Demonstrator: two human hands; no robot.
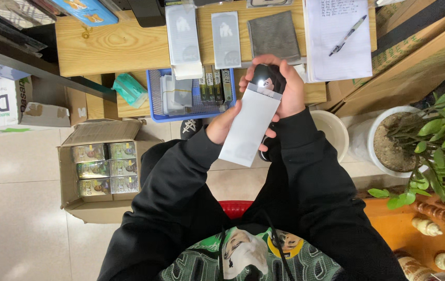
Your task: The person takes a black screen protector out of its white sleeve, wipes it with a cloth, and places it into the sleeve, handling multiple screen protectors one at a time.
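Both forearms in black sleeves raised from the lap, elbows out, meeting in front of the chest.

Right hand (285, 88): fingers curled and closed around the upper end of a black phone (268, 79), thumb side toward the left, knuckles toward the desk. Glare on the phone's exposed top.

Left hand (223, 122): mostly hidden behind a flat white sleeve-like packet (251, 125); it supports the packet from beneath and along its left edge, fingers pinching it. Exact finger positions cannot be made out.

The packet runs tilted, its lower corner toward the left forearm, upper edge touching the phone just under the right hand's fingers. The phone's lower part is hidden by the packet; whether inside or behind cannot be told.

Beyond the hands: blue mesh tray (155, 99) with small packets, on a wooden desk (113, 47). Past the right hand, a notepad with pen (347, 34). Left of the left elbow, an open cardboard box (69, 179) of small cartons on the floor. Right of the right arm, a potted plant (441, 140).
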